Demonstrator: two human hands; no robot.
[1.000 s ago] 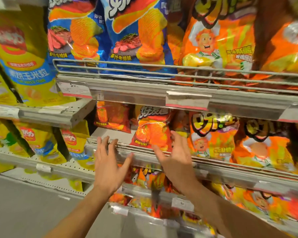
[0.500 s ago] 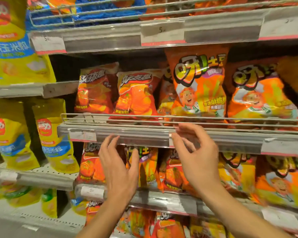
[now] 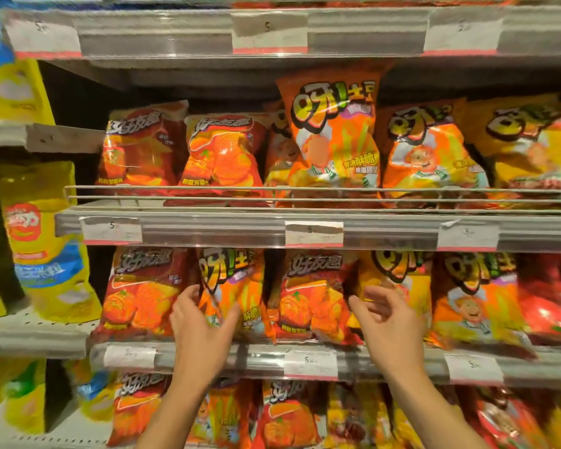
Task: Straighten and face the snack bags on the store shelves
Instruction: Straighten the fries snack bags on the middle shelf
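2 hands work the lower shelf. My left hand [image 3: 204, 322] cups the orange fries bag [image 3: 232, 286], which is skewed among red chip bags; my right hand [image 3: 387, 319], at 3 o'clock, hovers spread, holding nothing. I'd square it gently.

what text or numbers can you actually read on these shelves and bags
"5": price tag on the middle shelf rail.
"5": price tag on the top rail.
"好友趣": red chip bag.
"呀!土豆": orange bag on the middle shelf.
Remaining tag digits, small bag print and yellow bags' lettering: too blurred.
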